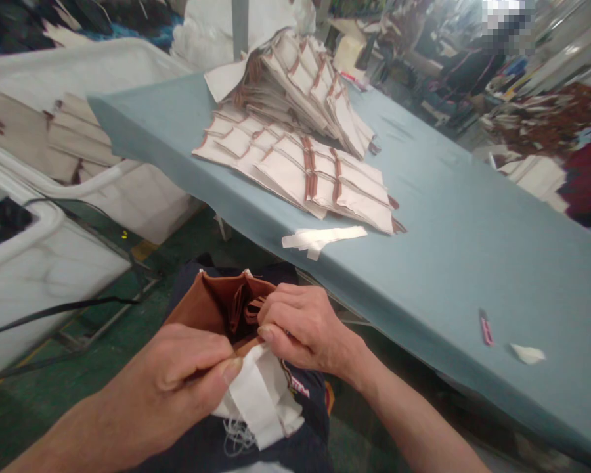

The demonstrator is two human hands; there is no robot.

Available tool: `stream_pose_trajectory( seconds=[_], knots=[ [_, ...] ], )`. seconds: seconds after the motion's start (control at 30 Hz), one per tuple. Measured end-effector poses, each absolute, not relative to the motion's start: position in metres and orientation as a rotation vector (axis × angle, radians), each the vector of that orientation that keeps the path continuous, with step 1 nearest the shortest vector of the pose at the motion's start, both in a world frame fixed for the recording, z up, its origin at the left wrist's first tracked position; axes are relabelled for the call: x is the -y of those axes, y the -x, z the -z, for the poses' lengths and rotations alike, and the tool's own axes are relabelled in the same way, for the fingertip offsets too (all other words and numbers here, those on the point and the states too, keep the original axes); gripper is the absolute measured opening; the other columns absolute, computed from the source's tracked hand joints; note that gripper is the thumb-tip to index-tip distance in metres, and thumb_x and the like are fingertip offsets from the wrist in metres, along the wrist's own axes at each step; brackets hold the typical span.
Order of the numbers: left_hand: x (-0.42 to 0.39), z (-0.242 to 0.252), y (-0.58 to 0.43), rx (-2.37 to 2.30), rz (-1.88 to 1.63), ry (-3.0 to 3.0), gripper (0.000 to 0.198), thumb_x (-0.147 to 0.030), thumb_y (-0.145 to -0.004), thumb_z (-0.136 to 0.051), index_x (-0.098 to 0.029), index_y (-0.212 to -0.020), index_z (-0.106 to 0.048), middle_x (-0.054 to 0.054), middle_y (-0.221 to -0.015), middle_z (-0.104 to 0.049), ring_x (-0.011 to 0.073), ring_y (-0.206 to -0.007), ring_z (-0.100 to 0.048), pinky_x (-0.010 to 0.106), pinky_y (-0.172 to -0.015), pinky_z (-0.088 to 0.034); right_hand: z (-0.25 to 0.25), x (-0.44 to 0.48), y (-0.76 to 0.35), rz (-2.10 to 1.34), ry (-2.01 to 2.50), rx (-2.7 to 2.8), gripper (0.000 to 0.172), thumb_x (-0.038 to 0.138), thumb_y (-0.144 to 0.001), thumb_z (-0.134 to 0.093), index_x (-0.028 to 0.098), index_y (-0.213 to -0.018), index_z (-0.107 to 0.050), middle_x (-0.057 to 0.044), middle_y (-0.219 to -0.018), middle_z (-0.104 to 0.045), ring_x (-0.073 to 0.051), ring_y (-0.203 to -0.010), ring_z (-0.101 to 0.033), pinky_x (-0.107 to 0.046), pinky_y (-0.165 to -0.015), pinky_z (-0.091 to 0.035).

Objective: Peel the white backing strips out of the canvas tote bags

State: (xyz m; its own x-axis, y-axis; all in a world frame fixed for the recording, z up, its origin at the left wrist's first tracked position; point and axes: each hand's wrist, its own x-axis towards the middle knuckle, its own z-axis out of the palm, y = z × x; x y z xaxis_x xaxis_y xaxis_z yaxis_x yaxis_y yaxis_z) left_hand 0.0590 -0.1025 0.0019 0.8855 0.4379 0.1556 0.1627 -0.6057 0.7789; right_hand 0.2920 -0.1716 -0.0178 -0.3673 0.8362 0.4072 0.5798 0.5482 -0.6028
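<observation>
Both my hands are on a brown fabric piece (211,303) with a white lining (259,394), held low over my lap in dark clothing. My left hand (187,374) is closed, its thumb and fingers pinching the edge where brown meets white. Touching it from the right, my right hand (303,325) is curled shut on the folded brown and white layers. On the blue-grey table (473,249) ahead lie a fanned spread of white pieces with brown trim (300,171) and a taller stack of the same (300,79).
White strips (322,238) lie at the table's near edge. A pink tag (486,327) and a white scrap (528,353) lie farther right. White bins (54,197) with more pieces stand at left, black cables running past them. A person stands at the far right back.
</observation>
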Motion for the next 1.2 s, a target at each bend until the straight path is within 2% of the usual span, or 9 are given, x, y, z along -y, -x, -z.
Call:
stream_pose_trajectory(
  seconds=[0.13, 0.27, 0.33, 0.53, 0.7, 0.8, 1.07, 1.2],
  knots=[
    [0.099, 0.006, -0.057, -0.543, -0.339, -2.126, 0.047, -0.030, -0.108, -0.049, -0.022, -0.062, -0.044, -0.008, -0.053, -0.043, 0.0080, -0.045, -0.043, 0.025, -0.047, -0.028, 0.016, 0.171, -0.289, -0.488, 1.187, 2.072, 0.037, 0.028, -0.117, -0.043, 0.025, -0.083, -0.056, -0.005, -0.081, -0.073, -0.020, -0.073, -0.062, -0.034, -0.072, -0.048],
    [0.095, 0.006, -0.057, -0.653, -0.184, -1.940, 0.046, -0.045, -0.107, -0.052, -0.022, -0.067, -0.054, -0.006, -0.060, -0.052, 0.0107, -0.052, -0.049, 0.022, -0.047, -0.034, 0.015, 0.171, -0.285, -0.495, 1.218, 2.046, 0.036, 0.032, -0.119, -0.043, 0.024, -0.087, -0.057, -0.006, -0.082, -0.073, -0.020, -0.075, -0.062, -0.034, -0.073, -0.046],
    [0.094, 0.003, -0.059, -0.676, -0.136, -1.870, 0.047, -0.048, -0.106, -0.052, -0.023, -0.066, -0.051, -0.006, -0.060, -0.050, 0.0113, -0.052, -0.049, 0.021, -0.045, -0.034, 0.016, 0.171, -0.283, -0.464, 1.221, 2.044, 0.036, 0.032, -0.119, -0.043, 0.024, -0.087, -0.056, -0.005, -0.081, -0.072, -0.020, -0.075, -0.062, -0.033, -0.072, -0.045],
    [0.096, 0.009, -0.060, -0.632, -0.221, -1.924, 0.042, -0.036, -0.107, -0.044, -0.024, -0.067, -0.042, -0.007, -0.062, -0.047, 0.0098, -0.052, -0.047, 0.021, -0.047, -0.033, 0.021, 0.165, -0.278, -0.437, 1.231, 2.054, 0.038, 0.033, -0.120, -0.042, 0.024, -0.087, -0.057, -0.003, -0.080, -0.071, -0.019, -0.076, -0.063, -0.032, -0.075, -0.046],
    [0.106, 0.018, -0.059, -0.487, -0.512, -2.030, 0.040, -0.018, -0.105, -0.045, -0.024, -0.068, -0.031, -0.010, -0.058, -0.035, 0.0065, -0.048, -0.035, 0.023, -0.047, -0.025, 0.023, 0.162, -0.274, -0.484, 1.184, 2.027, 0.042, 0.038, -0.122, -0.043, 0.023, -0.086, -0.058, -0.003, -0.080, -0.073, -0.018, -0.075, -0.062, -0.031, -0.073, -0.045],
    [0.111, 0.020, -0.057, -0.466, -0.576, -2.076, 0.039, -0.013, -0.105, -0.046, -0.023, -0.070, -0.033, -0.010, -0.059, -0.034, 0.0060, -0.048, -0.035, 0.023, -0.048, -0.025, 0.022, 0.161, -0.273, -0.522, 1.148, 2.003, 0.044, 0.040, -0.122, -0.043, 0.023, -0.085, -0.059, -0.003, -0.079, -0.072, -0.017, -0.074, -0.063, -0.030, -0.073, -0.046],
    [0.111, 0.016, -0.060, -0.418, -0.687, -2.008, 0.037, -0.012, -0.101, -0.045, -0.024, -0.070, -0.027, -0.010, -0.060, -0.027, 0.0066, -0.047, -0.031, 0.025, -0.049, -0.023, 0.023, 0.157, -0.270, -0.677, 1.137, 1.937, 0.045, 0.043, -0.121, -0.044, 0.023, -0.085, -0.060, -0.002, -0.082, -0.072, -0.017, -0.078, -0.066, -0.029, -0.077, -0.050],
    [0.108, 0.006, -0.073, -0.466, -0.597, -1.924, 0.041, -0.015, -0.101, -0.046, -0.023, -0.063, -0.032, -0.010, -0.053, -0.034, 0.0061, -0.043, -0.034, 0.022, -0.045, -0.026, 0.027, 0.155, -0.272, -0.676, 1.159, 1.875, 0.042, 0.041, -0.121, -0.044, 0.024, -0.085, -0.060, -0.004, -0.085, -0.073, -0.019, -0.082, -0.067, -0.032, -0.080, -0.052]
  ],
)
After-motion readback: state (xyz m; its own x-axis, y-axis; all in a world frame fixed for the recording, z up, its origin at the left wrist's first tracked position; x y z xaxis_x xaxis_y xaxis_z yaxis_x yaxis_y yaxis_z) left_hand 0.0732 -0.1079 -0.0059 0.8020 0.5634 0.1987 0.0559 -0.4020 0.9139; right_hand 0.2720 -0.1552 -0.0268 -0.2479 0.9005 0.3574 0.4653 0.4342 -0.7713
